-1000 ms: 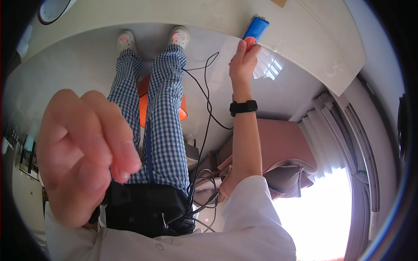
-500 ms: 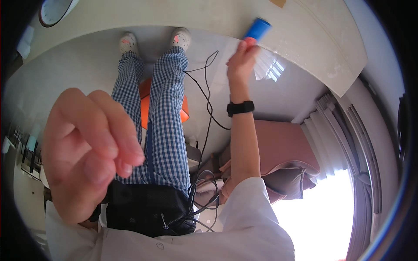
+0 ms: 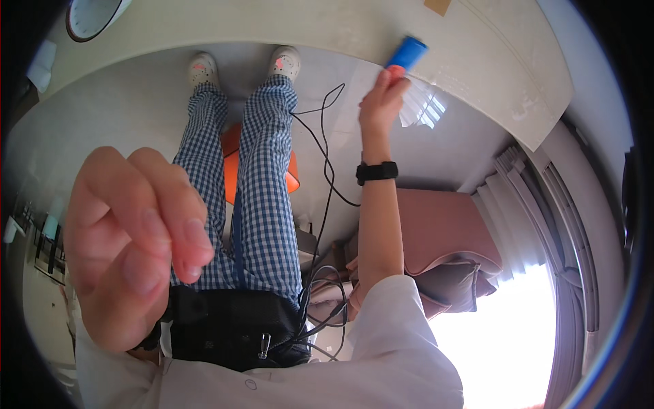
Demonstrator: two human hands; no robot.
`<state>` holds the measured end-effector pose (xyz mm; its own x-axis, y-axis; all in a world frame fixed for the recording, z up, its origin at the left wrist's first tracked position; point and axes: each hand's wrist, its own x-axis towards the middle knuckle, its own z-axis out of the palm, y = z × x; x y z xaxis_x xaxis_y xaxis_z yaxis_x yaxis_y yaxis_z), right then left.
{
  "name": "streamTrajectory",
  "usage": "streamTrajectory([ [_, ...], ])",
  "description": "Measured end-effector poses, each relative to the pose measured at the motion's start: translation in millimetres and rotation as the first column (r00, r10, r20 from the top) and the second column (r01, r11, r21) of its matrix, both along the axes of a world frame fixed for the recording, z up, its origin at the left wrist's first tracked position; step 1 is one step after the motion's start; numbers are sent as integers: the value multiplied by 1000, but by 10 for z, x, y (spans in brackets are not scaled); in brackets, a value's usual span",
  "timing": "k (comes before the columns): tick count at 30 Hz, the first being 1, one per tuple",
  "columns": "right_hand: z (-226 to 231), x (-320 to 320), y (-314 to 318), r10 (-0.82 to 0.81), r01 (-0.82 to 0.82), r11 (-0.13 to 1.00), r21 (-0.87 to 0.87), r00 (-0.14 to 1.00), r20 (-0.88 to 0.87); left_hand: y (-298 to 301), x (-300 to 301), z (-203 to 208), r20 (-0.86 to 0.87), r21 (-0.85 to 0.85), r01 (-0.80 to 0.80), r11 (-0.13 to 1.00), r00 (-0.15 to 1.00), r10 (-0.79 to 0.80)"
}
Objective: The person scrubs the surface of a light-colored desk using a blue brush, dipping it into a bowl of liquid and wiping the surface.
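Observation:
Stretched out toward the table edge, my right hand (image 3: pixel 381 105) is closed round the red handle of a blue tool (image 3: pixel 409 52). Its blue part is a short block lying over the pale tabletop (image 3: pixel 286 20); blur hides whether it touches and what kind of tool it is. My left hand (image 3: pixel 129 245) is raised close to the camera at the left. Its fingers are curled and the thumb meets the fingertips, with nothing visible between them. A black band (image 3: pixel 377 171) circles my right wrist.
A round clock-like dial (image 3: pixel 90 17) sits at the far left of the table, and a brown piece (image 3: pixel 437 6) at the far right. Black cables (image 3: pixel 329 157) run beside my legs. An orange seat (image 3: pixel 291 174), a pink armchair (image 3: pixel 443 221) and curtains (image 3: pixel 511 204) stand around.
The blue tool and my right hand have shifted slightly right and nearer. My left hand has moved slightly left, still curled.

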<state>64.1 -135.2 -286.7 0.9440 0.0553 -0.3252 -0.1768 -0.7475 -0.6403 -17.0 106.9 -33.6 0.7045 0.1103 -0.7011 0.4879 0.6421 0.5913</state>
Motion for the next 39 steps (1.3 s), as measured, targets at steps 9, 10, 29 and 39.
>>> streamTrajectory([
  [9, 94, -13, 75, -28, 16, 994, -111, 994, -108, 24, -66, -13, 10, 3, -29, 1000, 1000, 29],
  [10, 93, 38, -21, -162, 156, 986, -59, 982, -100, 20, -72, -6, 16, -20, -46, 999, 999, 46],
  [29, 167, -56, 179, 124, -125, 991, -52, 992, -15, -52, 34, -42, 25, 14, 7, 1000, 1000, -7],
  [39, 140, -15, 75, 10, -14, 995, -98, 999, -46, -70, 53, -29, 16, 6, 11, 1000, 1000, -11],
])
